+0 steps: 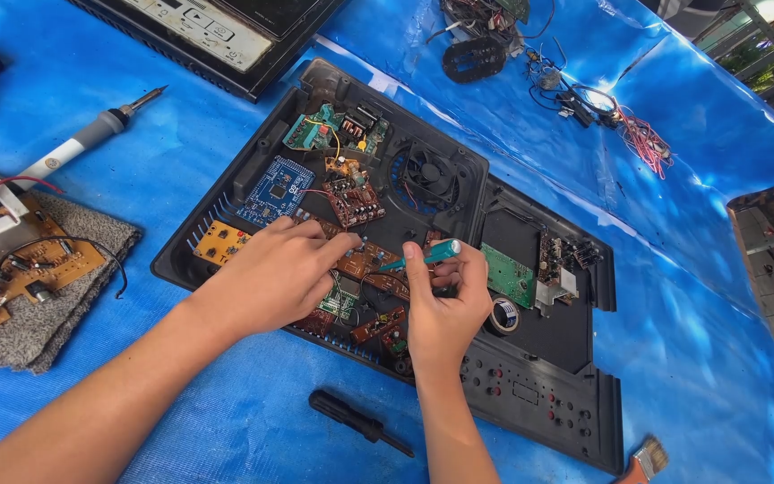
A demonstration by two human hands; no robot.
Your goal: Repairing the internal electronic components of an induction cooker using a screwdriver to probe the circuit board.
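Teal-handled slim screwdriver [427, 254], pinched in the closed fingers of the right hand [445, 309], works the brown circuit board [365, 260] inside the open black plastic casing [530, 394]; left hand [275, 273], fingertips curled, presses that board. Best kept steady and upright.

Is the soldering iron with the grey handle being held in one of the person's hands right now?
No: the soldering iron lies alone on the blue sheet, while the right hand holds a teal tool.

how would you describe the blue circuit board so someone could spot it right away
Start at the big black plastic tray on the blue tarp. In its upper left part, just above the left hand, lies the blue circuit board. It is the only blue board; its neighbours are orange, brown or green.
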